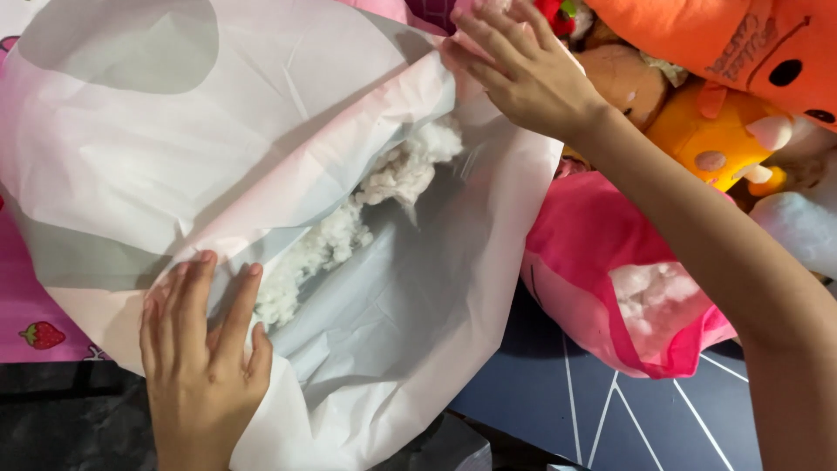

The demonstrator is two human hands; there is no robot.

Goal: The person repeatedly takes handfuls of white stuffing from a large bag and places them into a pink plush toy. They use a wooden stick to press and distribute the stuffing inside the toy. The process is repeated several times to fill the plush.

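A big white cloth cover [261, 131], thin, limp and light, lies open across the middle. The left hand [205, 366] presses flat, fingers spread, on its near edge; the right hand [523, 74] pinches its far edge. Loose white stuffing [349, 227], fluffy and easily shed, sits inside; the hem looks best to hold.

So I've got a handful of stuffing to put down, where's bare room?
Bare spot: the dark blue mat below the pink cover, right of the white bag. The top right is crowded with plush toys; both hands hold the bag's mouth.
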